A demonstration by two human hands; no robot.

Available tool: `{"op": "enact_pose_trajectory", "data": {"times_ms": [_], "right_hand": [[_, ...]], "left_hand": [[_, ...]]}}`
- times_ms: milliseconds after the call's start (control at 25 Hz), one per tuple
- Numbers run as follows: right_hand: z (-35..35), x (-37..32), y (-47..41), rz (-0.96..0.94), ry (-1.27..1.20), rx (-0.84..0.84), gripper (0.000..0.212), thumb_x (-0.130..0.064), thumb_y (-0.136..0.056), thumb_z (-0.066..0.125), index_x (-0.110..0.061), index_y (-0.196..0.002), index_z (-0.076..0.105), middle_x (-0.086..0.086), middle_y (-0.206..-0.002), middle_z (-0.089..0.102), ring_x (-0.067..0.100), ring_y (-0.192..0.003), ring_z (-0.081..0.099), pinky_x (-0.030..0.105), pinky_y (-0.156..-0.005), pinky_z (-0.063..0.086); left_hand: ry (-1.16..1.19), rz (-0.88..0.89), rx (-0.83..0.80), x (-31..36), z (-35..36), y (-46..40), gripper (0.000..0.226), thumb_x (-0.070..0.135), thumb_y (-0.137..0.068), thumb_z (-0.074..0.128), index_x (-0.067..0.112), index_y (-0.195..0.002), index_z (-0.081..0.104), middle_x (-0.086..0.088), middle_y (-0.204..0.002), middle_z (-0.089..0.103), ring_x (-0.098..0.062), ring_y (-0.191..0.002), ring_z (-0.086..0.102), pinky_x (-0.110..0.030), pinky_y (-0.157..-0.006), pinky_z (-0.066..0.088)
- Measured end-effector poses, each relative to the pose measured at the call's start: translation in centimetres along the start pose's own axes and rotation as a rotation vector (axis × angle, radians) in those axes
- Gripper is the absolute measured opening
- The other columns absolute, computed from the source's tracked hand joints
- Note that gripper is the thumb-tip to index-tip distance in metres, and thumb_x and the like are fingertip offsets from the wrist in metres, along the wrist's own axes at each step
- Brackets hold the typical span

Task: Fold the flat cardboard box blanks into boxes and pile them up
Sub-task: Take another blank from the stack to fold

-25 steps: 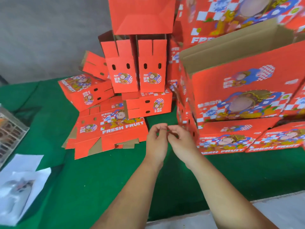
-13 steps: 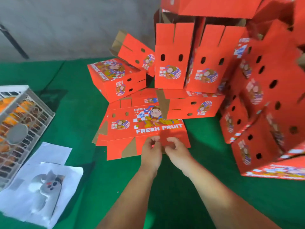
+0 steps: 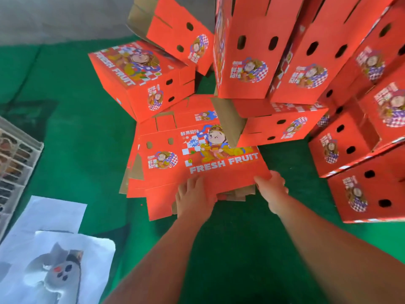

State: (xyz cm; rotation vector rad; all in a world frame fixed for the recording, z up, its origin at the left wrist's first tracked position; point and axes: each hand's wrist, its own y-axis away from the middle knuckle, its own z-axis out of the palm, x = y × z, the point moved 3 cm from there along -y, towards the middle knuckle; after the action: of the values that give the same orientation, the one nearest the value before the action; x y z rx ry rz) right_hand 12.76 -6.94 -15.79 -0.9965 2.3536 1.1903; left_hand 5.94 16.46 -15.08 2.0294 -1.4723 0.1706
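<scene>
A stack of flat red "FRESH FRUIT" box blanks (image 3: 197, 159) lies on the green cloth in the middle of the head view. My left hand (image 3: 192, 198) grips the near edge of the top blank, its fingers partly covered by the card. My right hand (image 3: 271, 187) holds the same blank at its near right corner, thumb on top. Folded red boxes are piled behind and to the right: one tilted at the back left (image 3: 140, 77), two upright ones (image 3: 243, 53), one lying on the blanks' far side (image 3: 282, 126), and several more at the right (image 3: 372, 189).
A white slatted crate (image 3: 19, 150) stands at the left edge. White sheets and a bag with a grey cat-like figure (image 3: 54, 266) lie at the near left. The green cloth (image 3: 241, 249) covers the table. A grey wall (image 3: 54, 16) is behind.
My hands left the spot in front of the pile, reached the flat blanks, spread apart and took hold of the top blank's near edge. The view swung left and closer.
</scene>
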Motion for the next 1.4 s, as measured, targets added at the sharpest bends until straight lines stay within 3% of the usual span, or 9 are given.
{"op": "enact_pose_trajectory", "data": {"times_ms": [80,200,400,560,680,760,920,1120,1400], "right_hand": [[-0.3,0.2,0.0,-0.016,-0.219,-0.037,0.019,-0.029,-0.100,0.061,-0.015,-0.109,0.070,0.009,-0.102,0.071,0.025,-0.092,0.066,0.052,-0.086,0.058],[-1.7,0.8,0.9,0.063,-0.575,-0.162,0.006,-0.020,-0.105,0.060,-0.019,-0.100,0.063,0.005,-0.106,0.069,0.018,-0.091,0.069,0.033,-0.067,0.057],[-5.4,3.5,4.2,0.112,-0.828,-0.141,0.008,-0.021,-0.099,0.068,-0.013,-0.102,0.068,0.004,-0.082,0.074,0.010,-0.059,0.066,0.025,-0.055,0.054],[-9.6,4.4,7.5,-0.166,-0.773,-0.049,0.028,-0.025,-0.099,0.062,-0.021,-0.127,0.062,0.000,-0.104,0.068,0.016,-0.089,0.064,0.029,-0.077,0.051],[-13.3,3.6,10.7,-0.502,-0.688,-0.080,0.042,-0.030,-0.096,0.057,-0.029,-0.138,0.055,0.004,-0.134,0.061,0.018,-0.122,0.059,0.035,-0.102,0.045],[-15.1,3.8,12.7,-0.742,-0.474,-0.130,0.041,-0.045,-0.085,0.065,-0.036,-0.125,0.061,-0.008,-0.127,0.065,0.007,-0.111,0.061,0.024,-0.093,0.047],[-18.1,4.6,14.7,-0.893,-0.323,-0.044,0.024,-0.030,-0.088,0.080,-0.052,-0.097,0.075,-0.029,-0.098,0.073,-0.003,-0.093,0.069,0.007,-0.077,0.047],[-20.7,4.6,15.4,-0.835,-0.668,-0.023,0.019,-0.042,-0.085,0.075,-0.049,-0.101,0.080,-0.015,-0.108,0.078,0.008,-0.105,0.072,0.033,-0.098,0.054],[-21.8,4.9,17.0,-0.750,-0.851,-0.093,0.039,-0.057,-0.076,0.077,-0.040,-0.111,0.079,-0.003,-0.110,0.079,0.026,-0.112,0.072,0.058,-0.105,0.052]], "left_hand": [[-0.018,0.004,0.037,-0.3,0.4,0.5,0.082,0.057,-0.090,0.057,0.034,-0.159,0.019,0.004,-0.162,0.020,-0.034,-0.146,0.019,-0.053,-0.120,0.022],[-0.033,0.018,0.092,-0.5,-0.3,1.5,0.091,0.067,-0.087,0.059,0.042,-0.160,0.011,0.006,-0.157,0.023,-0.032,-0.141,0.023,-0.052,-0.119,0.027],[0.031,0.182,0.368,1.1,-2.6,5.7,0.059,0.030,-0.087,0.075,0.042,-0.143,0.059,0.009,-0.140,0.064,-0.029,-0.122,0.055,-0.039,-0.103,0.042],[0.483,0.187,0.484,4.0,-5.1,9.0,0.050,0.020,-0.079,0.088,0.027,-0.127,0.073,0.008,-0.110,0.078,-0.022,-0.105,0.071,-0.040,-0.101,0.053],[0.645,0.194,0.536,5.6,-7.0,11.1,0.035,0.023,-0.078,0.090,0.038,-0.104,0.071,0.022,-0.092,0.074,-0.001,-0.091,0.071,-0.038,-0.094,0.056],[0.695,0.216,0.594,6.6,-8.1,12.3,0.032,0.028,-0.079,0.089,0.041,-0.095,0.065,0.023,-0.088,0.074,0.001,-0.088,0.071,-0.039,-0.093,0.057],[0.653,0.284,0.706,9.4,-9.5,15.1,0.041,0.029,-0.087,0.081,0.041,-0.119,0.057,0.018,-0.098,0.072,-0.005,-0.094,0.068,-0.042,-0.092,0.054],[0.244,0.534,0.890,13.4,-8.9,18.9,0.056,0.029,-0.089,0.064,0.018,-0.143,0.054,-0.004,-0.134,0.063,-0.026,-0.128,0.054,-0.042,-0.110,0.039],[0.239,0.604,0.383,21.0,-2.0,22.6,0.120,0.076,-0.073,0.068,0.038,-0.163,-0.001,0.014,-0.162,0.028,-0.014,-0.152,0.016,-0.044,-0.122,0.014]]}}
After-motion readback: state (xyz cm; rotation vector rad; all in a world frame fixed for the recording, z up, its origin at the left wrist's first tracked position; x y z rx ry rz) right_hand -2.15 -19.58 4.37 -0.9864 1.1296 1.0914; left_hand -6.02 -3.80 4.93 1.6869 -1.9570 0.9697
